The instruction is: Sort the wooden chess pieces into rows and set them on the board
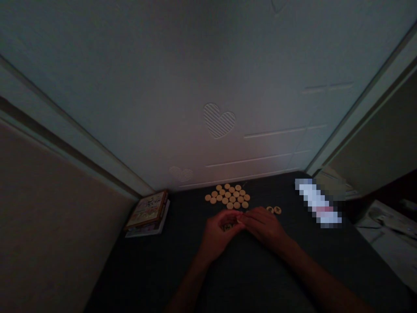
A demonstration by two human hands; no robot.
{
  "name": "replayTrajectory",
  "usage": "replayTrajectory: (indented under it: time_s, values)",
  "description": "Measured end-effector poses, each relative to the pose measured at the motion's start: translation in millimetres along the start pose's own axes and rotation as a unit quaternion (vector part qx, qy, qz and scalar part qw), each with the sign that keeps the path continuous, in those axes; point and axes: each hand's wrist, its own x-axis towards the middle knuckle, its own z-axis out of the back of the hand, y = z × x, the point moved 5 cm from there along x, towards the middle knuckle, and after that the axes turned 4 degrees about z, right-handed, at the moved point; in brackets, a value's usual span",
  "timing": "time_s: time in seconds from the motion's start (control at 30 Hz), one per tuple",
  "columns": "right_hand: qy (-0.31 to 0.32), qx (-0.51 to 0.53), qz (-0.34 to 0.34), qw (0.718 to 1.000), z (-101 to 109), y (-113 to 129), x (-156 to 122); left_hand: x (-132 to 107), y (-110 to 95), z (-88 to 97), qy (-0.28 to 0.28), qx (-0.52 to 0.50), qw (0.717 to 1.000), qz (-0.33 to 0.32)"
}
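Note:
Both my hands meet near the middle of the dark table. My left hand (216,234) is curled, its thumb and forefinger closing toward my right fingertips. My right hand (267,227) reaches in from the right with its fingers pressed together. A pale edge of a round wooden game piece (239,221) shows between the fingertips of both hands, mostly hidden. Within the curl of my left hand lie game pieces with dark marks (228,227). Just beyond the hands, several plain-faced round wooden pieces (232,199) lie flat in a loose cluster. Two marked pieces (277,210) sit right of my right hand.
Stacked books (148,211) lie at the table's left edge. A blurred-out white object (317,203) rests at the right. A pale panel with raised heart shapes (219,120) rises behind the dark tabletop (156,269). Papers and other items (387,230) are beyond the right edge.

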Motion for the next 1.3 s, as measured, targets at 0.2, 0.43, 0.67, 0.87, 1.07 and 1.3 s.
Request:
replayTrajectory:
  time_s: [0.2,0.43,0.67,0.87,1.07,1.3]
  values:
    - [0.015,0.007,-0.005,1.0,0,1,2,0,6,1.2,-0.008,-0.01,1.0,0.006]
    - [0.006,0.026,-0.013,1.0,0,5,3,-1,7,1.5,-0.022,0.027,0.999,-0.006]
    - [0.007,0.095,-0.094,0.991,-12,2,-2,-1,0,4.7,-0.037,0.019,0.999,-0.003]
    - [-0.019,0.126,-0.178,0.976,-15,-7,-5,-2,-7,-1.8,-0.002,0.048,0.998,-0.047]
    - [-0.014,0.122,-0.196,0.973,-15,-10,-5,-1,-2,-4.0,0.01,0.051,0.998,-0.046]
    - [-0.02,0.131,-0.197,0.971,-11,-11,-4,0,0,-0.5,-0.009,0.092,0.994,-0.066]
